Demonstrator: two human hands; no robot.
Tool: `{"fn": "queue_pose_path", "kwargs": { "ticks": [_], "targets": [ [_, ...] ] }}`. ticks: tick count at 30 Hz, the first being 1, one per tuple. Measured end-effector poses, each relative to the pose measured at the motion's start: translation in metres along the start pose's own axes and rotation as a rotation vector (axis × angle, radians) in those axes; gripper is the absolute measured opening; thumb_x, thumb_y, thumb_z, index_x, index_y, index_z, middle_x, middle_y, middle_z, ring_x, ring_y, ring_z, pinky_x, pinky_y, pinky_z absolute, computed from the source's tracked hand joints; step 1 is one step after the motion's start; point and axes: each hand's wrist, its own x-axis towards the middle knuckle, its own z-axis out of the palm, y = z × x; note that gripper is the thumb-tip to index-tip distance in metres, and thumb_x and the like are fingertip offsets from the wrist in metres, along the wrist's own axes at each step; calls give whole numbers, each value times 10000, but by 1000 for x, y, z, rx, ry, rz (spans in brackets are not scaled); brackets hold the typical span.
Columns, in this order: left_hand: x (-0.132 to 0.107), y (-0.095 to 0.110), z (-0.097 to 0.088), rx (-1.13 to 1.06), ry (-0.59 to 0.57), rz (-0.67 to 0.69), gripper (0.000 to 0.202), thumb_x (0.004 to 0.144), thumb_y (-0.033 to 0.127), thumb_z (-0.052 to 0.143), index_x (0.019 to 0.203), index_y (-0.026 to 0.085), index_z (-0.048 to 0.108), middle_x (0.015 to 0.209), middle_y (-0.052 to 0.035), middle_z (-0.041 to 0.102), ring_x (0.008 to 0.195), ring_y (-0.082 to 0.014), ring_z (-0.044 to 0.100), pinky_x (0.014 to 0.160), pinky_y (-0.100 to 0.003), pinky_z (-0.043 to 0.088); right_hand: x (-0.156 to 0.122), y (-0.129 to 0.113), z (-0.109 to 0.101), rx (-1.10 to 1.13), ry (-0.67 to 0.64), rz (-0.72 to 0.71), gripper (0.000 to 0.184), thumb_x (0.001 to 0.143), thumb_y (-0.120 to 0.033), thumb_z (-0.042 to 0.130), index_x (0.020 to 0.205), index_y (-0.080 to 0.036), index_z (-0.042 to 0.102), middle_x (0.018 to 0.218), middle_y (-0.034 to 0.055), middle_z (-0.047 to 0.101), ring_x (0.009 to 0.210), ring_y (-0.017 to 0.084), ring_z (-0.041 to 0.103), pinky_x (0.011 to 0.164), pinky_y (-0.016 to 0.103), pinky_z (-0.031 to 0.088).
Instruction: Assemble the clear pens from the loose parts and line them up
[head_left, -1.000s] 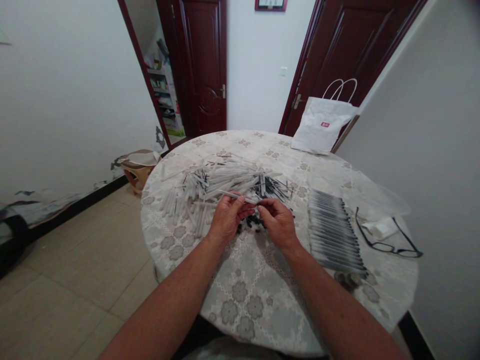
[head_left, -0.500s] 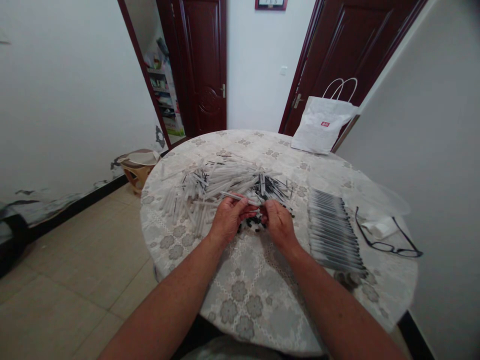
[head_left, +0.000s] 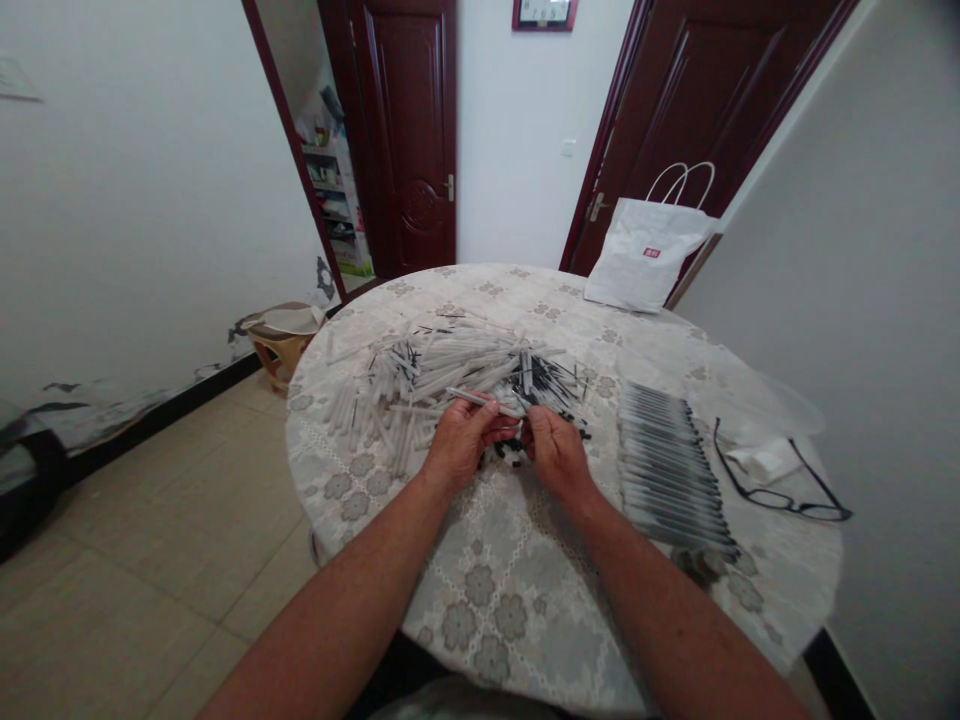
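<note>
My left hand (head_left: 459, 442) is closed around a whitish pen barrel (head_left: 466, 396), which points up and to the left. Close beside it, my right hand (head_left: 556, 448) pinches a thin dark piece (head_left: 523, 402) at the barrel's right end; it looks like a pen refill, though the fingers cover most of it. Beyond the hands spreads a pile of loose whitish pen barrels (head_left: 450, 372). Dark thin refills (head_left: 559, 382) lie heaped behind my right hand. Small black parts (head_left: 513, 447) are scattered between and under the hands.
Right of my right hand lies a neat row of pens with dark ends (head_left: 667, 465). Black-framed glasses (head_left: 787, 502) and crumpled white tissue (head_left: 769, 460) are farther right. A white paper bag (head_left: 649, 255) stands at the back edge of the round, cloth-covered table (head_left: 480, 600).
The view has shifted slightly. Both hands stay together at the barrel's right end, with hardly any visible movement.
</note>
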Motion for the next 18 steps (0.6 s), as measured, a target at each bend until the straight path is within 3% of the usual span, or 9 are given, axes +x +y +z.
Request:
{"fn": "queue_pose_path", "kwargs": {
  "ticks": [5, 8, 12, 14, 18],
  "targets": [
    [1, 0, 0, -11, 5, 7, 382, 765, 331, 839, 967, 180, 552, 888, -53, 755, 780, -210, 762, 706, -328, 626, -1, -3, -2, -40, 61, -96, 170, 963, -358, 561, 1052, -216, 587, 884, 16, 658, 732, 173, 590, 718, 293, 436],
    [1, -1, -1, -11, -4, 4, 379, 773, 330, 833, 977, 180, 551, 886, -52, 753, 785, -208, 762, 706, -321, 624, -1, -4, -1, -88, 41, -130, 147, 990, -343, 508, 976, -222, 590, 845, 17, 635, 753, 184, 580, 720, 301, 420],
    [1, -2, -2, -1, -31, 1, 366, 791, 333, 822, 990, 177, 559, 896, -62, 760, 780, -204, 761, 714, -327, 624, 0, 0, 1, -103, -9, -87, 367, 1050, -394, 389, 745, -240, 523, 669, -6, 544, 627, 174, 506, 629, 304, 365],
    [1, -2, -2, -4, -29, 4, 363, 788, 335, 825, 981, 177, 561, 892, -60, 760, 778, -205, 760, 718, -333, 624, -1, 2, 1, -57, -8, -46, 400, 1058, -410, 361, 735, -241, 524, 645, -10, 540, 597, 169, 499, 604, 300, 363],
    [0, 1, -1, -9, 2, 25, 353, 786, 336, 824, 960, 174, 563, 892, -62, 758, 793, -210, 760, 723, -338, 624, -2, 0, -2, -12, 55, -60, 200, 1008, -395, 488, 1009, -225, 594, 833, 10, 649, 710, 176, 585, 681, 293, 435]
  ]
}}
